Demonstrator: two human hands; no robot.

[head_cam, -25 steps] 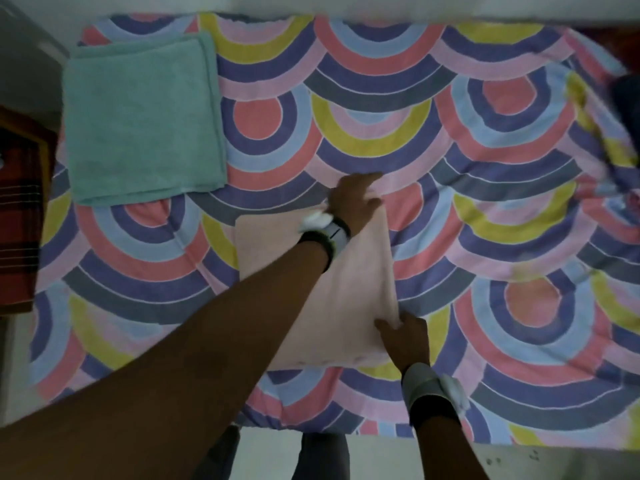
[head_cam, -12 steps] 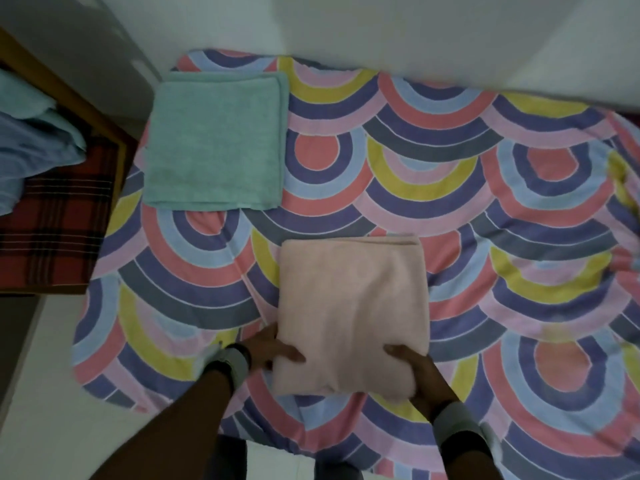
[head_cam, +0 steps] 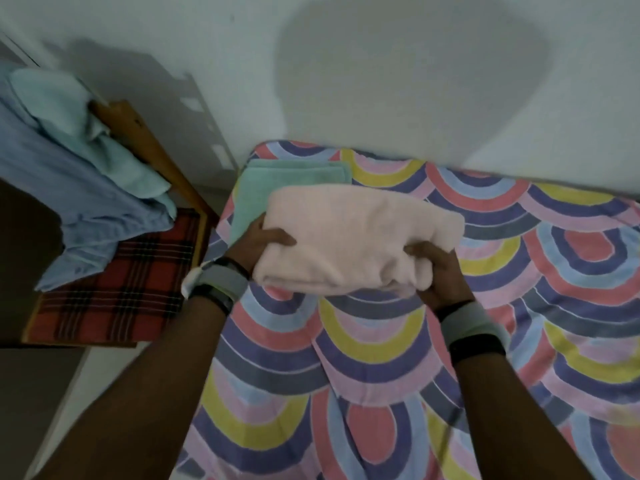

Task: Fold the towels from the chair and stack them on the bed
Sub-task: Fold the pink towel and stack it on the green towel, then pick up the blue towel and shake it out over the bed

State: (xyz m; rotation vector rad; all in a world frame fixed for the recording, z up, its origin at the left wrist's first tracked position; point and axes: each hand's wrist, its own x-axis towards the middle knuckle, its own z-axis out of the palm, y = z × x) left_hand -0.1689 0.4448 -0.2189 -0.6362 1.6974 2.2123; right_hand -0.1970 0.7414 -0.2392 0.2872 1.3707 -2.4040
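Note:
A folded pale pink towel (head_cam: 360, 237) is lifted off the bed (head_cam: 381, 358), held at its near edge by both hands. My left hand (head_cam: 258, 245) grips its left corner and my right hand (head_cam: 438, 275) grips its right corner. Behind it a folded teal towel (head_cam: 256, 181) lies flat at the bed's far left corner, partly hidden by the pink one. On the wooden chair (head_cam: 138, 133) to the left hang a crumpled light blue towel (head_cam: 69, 188) and a pale aqua towel (head_cam: 86, 126).
The chair seat has a red plaid cushion (head_cam: 114, 292). A white wall (head_cam: 381, 64) runs behind the bed. The bed's cover has coloured arcs. Pale floor (head_cam: 59, 393) shows between chair and bed.
The pink towel lay flat on the bed with my hands at its near edge; now both hands hold it up and carry it left, towards the teal towel. The view has tilted up.

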